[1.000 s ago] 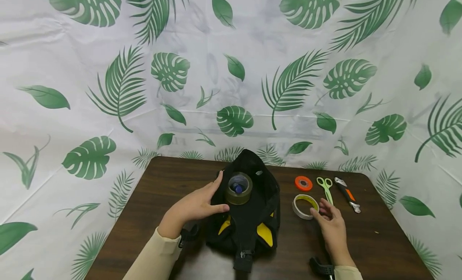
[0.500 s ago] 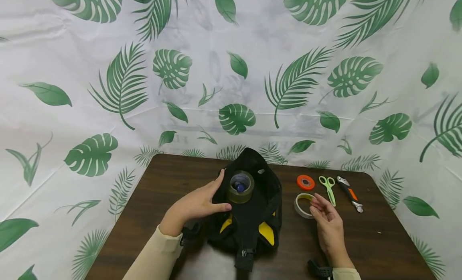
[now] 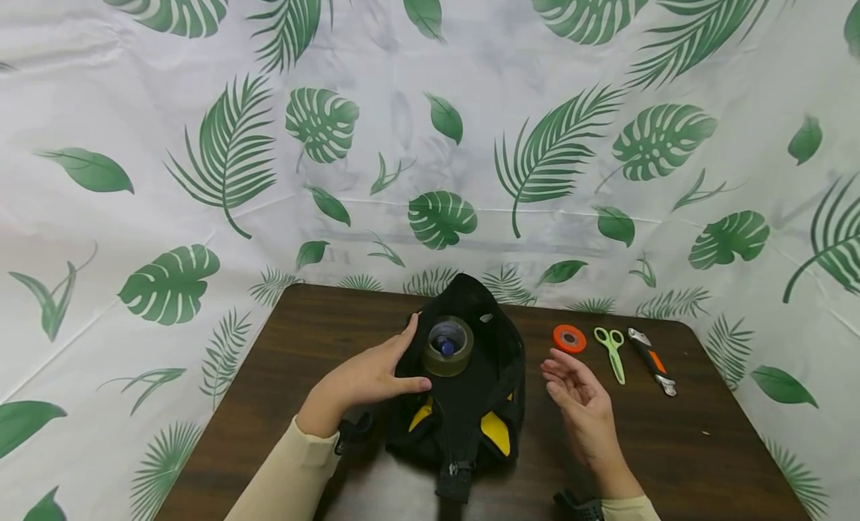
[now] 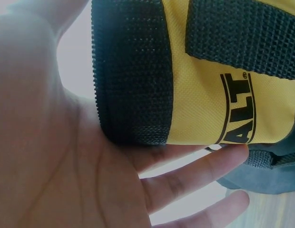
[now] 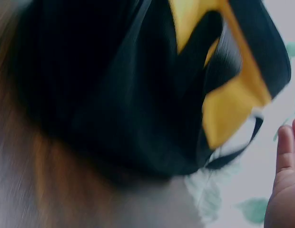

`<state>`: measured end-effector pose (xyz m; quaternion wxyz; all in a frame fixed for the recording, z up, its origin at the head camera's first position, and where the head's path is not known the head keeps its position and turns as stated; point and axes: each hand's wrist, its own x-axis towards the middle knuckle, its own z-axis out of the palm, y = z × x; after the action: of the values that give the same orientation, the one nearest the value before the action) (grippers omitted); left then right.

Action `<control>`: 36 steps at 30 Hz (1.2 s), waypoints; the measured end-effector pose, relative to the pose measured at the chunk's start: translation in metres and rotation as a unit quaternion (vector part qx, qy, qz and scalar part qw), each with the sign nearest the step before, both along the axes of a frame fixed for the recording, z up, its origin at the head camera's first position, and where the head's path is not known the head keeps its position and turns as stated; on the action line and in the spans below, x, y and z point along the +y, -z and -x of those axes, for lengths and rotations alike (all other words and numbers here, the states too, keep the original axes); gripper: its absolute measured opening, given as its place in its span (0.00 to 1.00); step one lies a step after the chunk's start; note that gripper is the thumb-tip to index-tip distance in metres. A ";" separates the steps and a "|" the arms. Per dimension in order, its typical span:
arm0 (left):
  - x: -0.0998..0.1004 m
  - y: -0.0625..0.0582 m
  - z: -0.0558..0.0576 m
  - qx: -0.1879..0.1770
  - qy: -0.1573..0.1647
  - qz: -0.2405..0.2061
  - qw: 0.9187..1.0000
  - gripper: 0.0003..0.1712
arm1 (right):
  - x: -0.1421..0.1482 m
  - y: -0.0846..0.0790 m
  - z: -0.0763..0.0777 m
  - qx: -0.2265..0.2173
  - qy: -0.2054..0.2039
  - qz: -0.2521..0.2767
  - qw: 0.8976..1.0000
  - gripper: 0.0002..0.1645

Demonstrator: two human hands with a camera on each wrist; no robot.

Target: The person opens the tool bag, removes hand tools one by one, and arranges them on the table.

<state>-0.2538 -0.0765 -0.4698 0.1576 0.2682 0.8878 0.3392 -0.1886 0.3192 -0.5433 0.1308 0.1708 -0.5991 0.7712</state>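
Note:
A black and yellow tool bag, lettered "ALT" in the left wrist view, stands with its top open on the table. In its mouth lies a brownish roll of packing tape, with a blue tip showing through the ring. My left hand rests against the bag's left side, its straight fingers along the wall. To the right of the bag, my right hand hovers with slightly bent fingers. The white roll of tape is out of sight; whether the right hand holds it is hidden.
Behind and right of my right hand lie a small orange roll of tape, light green scissors and an orange and black utility knife. A leaf-patterned white cloth hangs behind the brown table.
My right hand has moved left toward the bag from where it touched the white roll of tape, which has gone from view. My left hand stays at the bag.

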 end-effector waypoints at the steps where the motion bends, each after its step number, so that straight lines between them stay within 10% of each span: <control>1: 0.000 0.000 0.000 0.001 0.001 0.000 1.000 0.69 | -0.005 -0.005 -0.001 -0.007 -0.001 -0.009 1.000 0.34; 26: 0.001 0.001 0.002 -0.004 0.008 -0.001 1.000 0.70 | -0.073 -0.095 -0.006 -0.074 -0.056 0.019 0.995 0.29; 36: 0.002 0.002 0.005 -0.001 0.012 -0.008 1.000 0.71 | -0.095 -0.118 0.014 -0.179 -0.186 -0.039 0.965 0.39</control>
<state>-0.2584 -0.0748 -0.4721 0.1606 0.2799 0.8816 0.3445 -0.2022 0.2238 -0.4248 -0.1308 0.1434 -0.5997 0.7763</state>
